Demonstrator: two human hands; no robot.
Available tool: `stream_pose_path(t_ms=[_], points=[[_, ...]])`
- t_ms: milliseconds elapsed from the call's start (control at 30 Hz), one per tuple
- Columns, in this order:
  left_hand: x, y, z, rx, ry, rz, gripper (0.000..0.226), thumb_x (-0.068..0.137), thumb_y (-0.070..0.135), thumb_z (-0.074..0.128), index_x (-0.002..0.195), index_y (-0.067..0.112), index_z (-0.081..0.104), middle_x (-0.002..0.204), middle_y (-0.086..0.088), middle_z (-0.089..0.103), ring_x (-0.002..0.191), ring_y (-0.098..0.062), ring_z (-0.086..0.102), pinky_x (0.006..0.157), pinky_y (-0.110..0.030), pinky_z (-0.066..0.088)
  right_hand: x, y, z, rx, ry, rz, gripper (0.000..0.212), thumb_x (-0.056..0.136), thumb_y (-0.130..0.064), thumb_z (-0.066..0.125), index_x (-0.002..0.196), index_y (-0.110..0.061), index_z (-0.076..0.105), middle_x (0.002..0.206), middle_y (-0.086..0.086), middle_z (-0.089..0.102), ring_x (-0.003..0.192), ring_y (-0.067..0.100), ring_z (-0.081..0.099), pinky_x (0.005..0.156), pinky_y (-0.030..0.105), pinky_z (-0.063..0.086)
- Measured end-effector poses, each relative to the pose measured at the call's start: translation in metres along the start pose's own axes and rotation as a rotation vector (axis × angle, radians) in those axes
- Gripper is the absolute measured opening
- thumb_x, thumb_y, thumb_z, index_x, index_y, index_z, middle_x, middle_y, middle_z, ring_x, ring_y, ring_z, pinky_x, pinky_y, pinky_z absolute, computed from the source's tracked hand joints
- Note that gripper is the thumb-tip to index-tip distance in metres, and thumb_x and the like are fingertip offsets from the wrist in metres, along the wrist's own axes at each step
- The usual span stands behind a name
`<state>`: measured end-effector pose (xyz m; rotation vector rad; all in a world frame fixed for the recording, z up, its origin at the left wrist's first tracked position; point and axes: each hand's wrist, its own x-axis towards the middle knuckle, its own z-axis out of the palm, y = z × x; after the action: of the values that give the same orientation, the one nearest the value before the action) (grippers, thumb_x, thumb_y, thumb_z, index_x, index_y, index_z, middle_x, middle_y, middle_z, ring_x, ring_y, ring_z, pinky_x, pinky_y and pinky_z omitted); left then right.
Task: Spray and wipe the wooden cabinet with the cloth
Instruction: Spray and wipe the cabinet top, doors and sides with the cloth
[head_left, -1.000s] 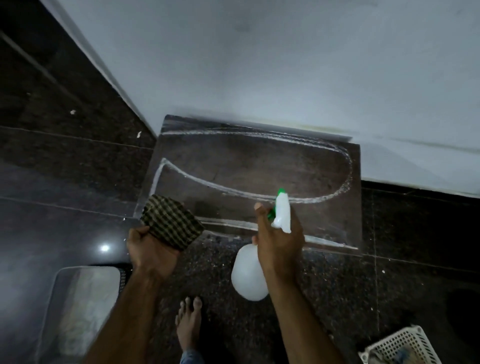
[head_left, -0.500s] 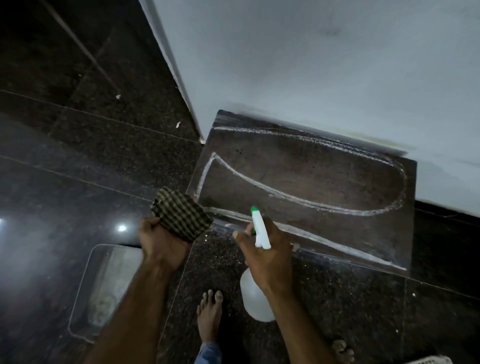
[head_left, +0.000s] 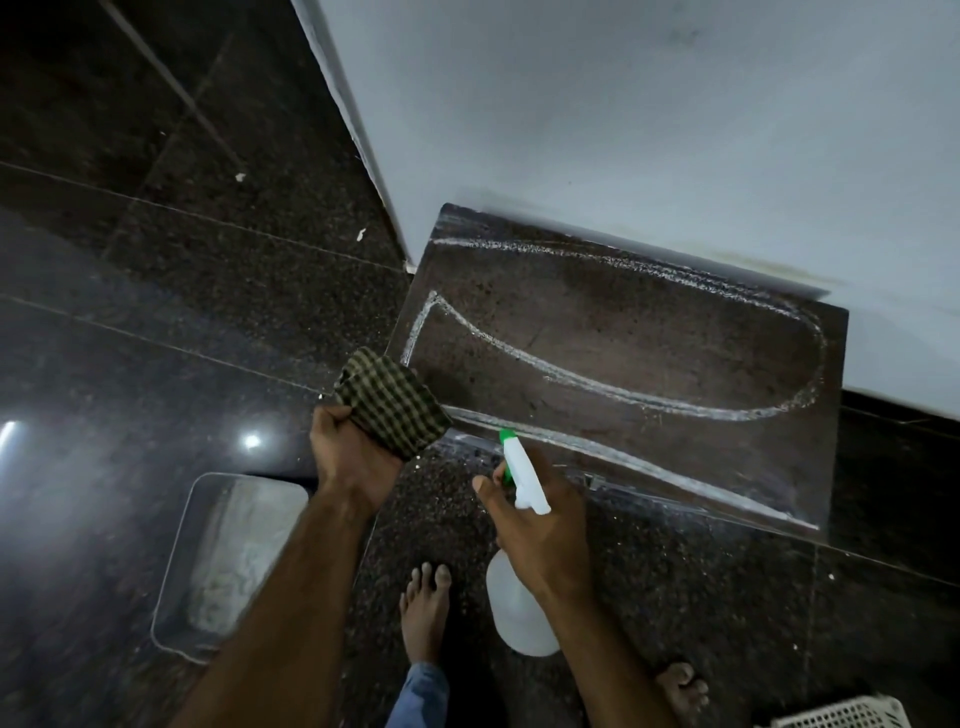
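Observation:
The dark wooden cabinet top stands against a white wall and carries curved white streaks across its surface. My left hand grips a bunched green-checked cloth just off the cabinet's near left corner. My right hand holds a white spray bottle by the neck. Its white head with the green nozzle points at the cabinet's front edge.
Dark speckled stone floor spreads to the left and front. A pale mat lies at the lower left. My bare feet stand below the hands. A white plastic basket shows at the bottom right corner.
The view has swung so the cabinet sits further right. Both hands keep their grip and have shifted slightly along the cabinet's front edge.

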<state>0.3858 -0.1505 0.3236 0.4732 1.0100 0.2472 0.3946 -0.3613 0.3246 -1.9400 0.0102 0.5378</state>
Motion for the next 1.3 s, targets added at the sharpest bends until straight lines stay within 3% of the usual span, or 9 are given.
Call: stream_pose_path(t_ms=[200, 333, 433, 500, 633, 767, 900, 1067, 1300], points=[[0.008, 0.001, 0.0, 0.031, 0.014, 0.031, 0.076, 0.074, 0.037, 0.042, 0.145, 0.015, 0.055, 0.134, -0.012, 0.068, 0.13, -0.033, 0.058, 0.104, -0.05, 0.046, 0.0, 0.0, -0.013, 0.047, 0.044, 0.049, 0.021, 0.09, -0.024, 0.088, 0.085, -0.024, 0.068, 0.072, -0.008, 0.067, 0.065, 0.01, 0.068, 0.066, 0.034, 0.063], [0.008, 0.002, 0.004, 0.075, -0.024, 0.071, 0.078, 0.072, 0.038, 0.04, 0.145, 0.014, 0.055, 0.131, -0.01, 0.07, 0.128, -0.03, 0.06, 0.097, -0.044, 0.05, 0.004, 0.026, -0.046, 0.194, 0.337, 0.312, 0.026, 0.088, -0.029, 0.089, 0.084, -0.032, 0.064, 0.076, 0.008, 0.072, 0.063, 0.03, 0.068, 0.066, 0.054, 0.065], [0.008, 0.005, 0.007, 0.082, -0.094, 0.088, 0.079, 0.071, 0.041, 0.047, 0.145, 0.016, 0.056, 0.14, -0.01, 0.064, 0.126, -0.029, 0.064, 0.092, -0.047, 0.056, 0.008, 0.041, -0.08, 0.293, 0.524, 0.489, 0.024, 0.092, -0.028, 0.086, 0.097, -0.03, 0.063, 0.077, 0.009, 0.072, 0.058, 0.025, 0.064, 0.057, 0.037, 0.057], [0.007, 0.0, 0.014, 0.078, -0.146, 0.081, 0.097, 0.056, 0.042, 0.069, 0.148, 0.018, 0.054, 0.141, -0.009, 0.063, 0.127, -0.03, 0.063, 0.093, -0.05, 0.057, 0.002, 0.052, -0.097, 0.228, 0.512, 0.479, 0.026, 0.092, -0.028, 0.086, 0.108, -0.025, 0.065, 0.079, 0.007, 0.071, 0.06, 0.026, 0.066, 0.059, 0.039, 0.06], [0.005, -0.016, 0.028, 0.127, -0.184, 0.08, 0.118, 0.034, 0.045, 0.082, 0.146, 0.019, 0.056, 0.142, -0.009, 0.063, 0.13, -0.03, 0.061, 0.101, -0.053, 0.047, -0.022, 0.067, -0.107, 0.044, 0.283, 0.246, 0.022, 0.088, -0.021, 0.09, 0.09, -0.02, 0.068, 0.073, 0.008, 0.067, 0.062, 0.028, 0.067, 0.062, 0.046, 0.061], [-0.006, -0.045, 0.052, 0.18, -0.174, 0.051, 0.095, 0.055, 0.045, 0.066, 0.145, 0.019, 0.057, 0.139, -0.008, 0.065, 0.127, -0.032, 0.063, 0.101, -0.055, 0.05, -0.038, 0.084, -0.132, 0.198, 0.442, 0.417, 0.022, 0.086, -0.016, 0.089, 0.094, -0.006, 0.072, 0.065, -0.003, 0.067, 0.051, 0.003, 0.065, 0.054, 0.02, 0.056], [-0.011, -0.076, 0.071, 0.172, -0.188, 0.039, 0.056, 0.067, 0.038, 0.044, 0.108, 0.025, 0.079, 0.127, -0.003, 0.072, 0.122, -0.029, 0.066, 0.109, -0.064, 0.041, -0.043, 0.096, -0.164, 0.337, 0.702, 0.509, 0.022, 0.086, -0.022, 0.092, 0.084, -0.022, 0.07, 0.073, 0.008, 0.069, 0.068, 0.029, 0.067, 0.074, 0.044, 0.06], [-0.014, -0.112, 0.085, 0.229, -0.15, 0.001, 0.082, 0.069, 0.04, 0.043, 0.146, 0.015, 0.055, 0.143, -0.01, 0.062, 0.133, -0.032, 0.058, 0.114, -0.064, 0.037, -0.046, 0.089, -0.217, 0.315, 0.725, 0.344, 0.019, 0.09, -0.019, 0.087, 0.087, -0.023, 0.069, 0.067, 0.006, 0.064, 0.055, 0.008, 0.063, 0.058, 0.028, 0.056], [-0.028, -0.182, 0.132, 0.341, -0.114, 0.11, 0.068, 0.082, 0.037, 0.045, 0.142, 0.01, 0.057, 0.139, -0.012, 0.064, 0.128, -0.031, 0.061, 0.104, -0.051, 0.051, -0.05, 0.096, -0.265, 0.341, 0.654, 0.305, 0.017, 0.09, -0.02, 0.088, 0.093, -0.015, 0.071, 0.068, 0.01, 0.065, 0.05, 0.002, 0.06, 0.051, 0.014, 0.05]])
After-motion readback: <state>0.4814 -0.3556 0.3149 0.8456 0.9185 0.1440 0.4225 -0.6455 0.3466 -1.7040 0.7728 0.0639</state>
